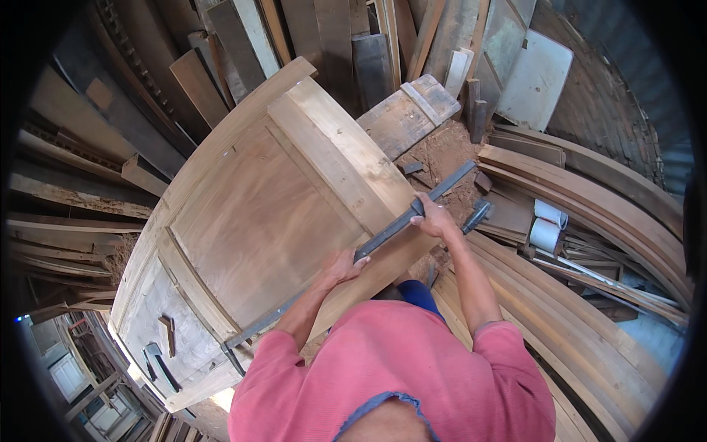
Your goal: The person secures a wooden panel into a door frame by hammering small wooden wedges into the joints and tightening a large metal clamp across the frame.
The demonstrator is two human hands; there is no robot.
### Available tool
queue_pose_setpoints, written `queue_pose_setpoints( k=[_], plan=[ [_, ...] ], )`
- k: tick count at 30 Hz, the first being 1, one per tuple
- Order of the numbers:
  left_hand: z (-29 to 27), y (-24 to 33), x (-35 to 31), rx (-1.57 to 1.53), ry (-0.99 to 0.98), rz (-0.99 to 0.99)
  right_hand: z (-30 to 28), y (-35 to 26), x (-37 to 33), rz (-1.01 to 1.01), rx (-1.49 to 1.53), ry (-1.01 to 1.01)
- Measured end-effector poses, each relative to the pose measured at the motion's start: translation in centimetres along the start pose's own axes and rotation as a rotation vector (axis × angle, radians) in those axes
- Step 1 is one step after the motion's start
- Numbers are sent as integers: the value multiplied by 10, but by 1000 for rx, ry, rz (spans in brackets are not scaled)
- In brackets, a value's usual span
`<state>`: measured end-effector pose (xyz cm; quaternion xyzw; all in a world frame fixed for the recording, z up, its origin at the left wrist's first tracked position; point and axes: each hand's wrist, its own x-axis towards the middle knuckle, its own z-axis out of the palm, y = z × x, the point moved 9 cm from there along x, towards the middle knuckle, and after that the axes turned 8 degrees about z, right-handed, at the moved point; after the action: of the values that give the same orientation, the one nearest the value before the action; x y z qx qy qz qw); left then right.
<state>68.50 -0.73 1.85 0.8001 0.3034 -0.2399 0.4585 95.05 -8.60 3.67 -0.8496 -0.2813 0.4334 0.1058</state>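
Observation:
A framed wooden door panel (250, 214) lies in front of me, tilted across the view. Along its near right edge runs a long dark metal bar clamp (390, 230), one end reaching past the panel's corner, the other by its lower left part. My right hand (436, 219) is closed round the bar near that corner. Further down the bar, my left hand (343, 267), slightly blurred, is wrapped on it too. Beside my right hand is a dark cylindrical piece (477, 215). A small wood block (166, 336) and a black curved tool (159, 365) rest on the panel's lower left end.
Planks and boards (132, 96) lean at the back and left. Long timbers (582, 324) are stacked at the right, near white cylinders (545, 227). A worn board (409, 114) lies beyond the panel, beside sawdust (446, 151). A white panel (536, 79) leans far right.

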Motion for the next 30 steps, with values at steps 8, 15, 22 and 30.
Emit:
queue_pose_setpoints(
  k=[8,15,22,30],
  plan=[
    [12,-68,27,-104,104,-73,-74,-12,-17,-184,45,661],
    [-36,-79,17,78,238,-214,-39,157,-1,278,124,416],
    [-39,-79,19,217,221,-243,23,132,27,148,348,171],
    [-48,-66,9,213,327,-273,22,157,43,46,137,264]
  ],
)
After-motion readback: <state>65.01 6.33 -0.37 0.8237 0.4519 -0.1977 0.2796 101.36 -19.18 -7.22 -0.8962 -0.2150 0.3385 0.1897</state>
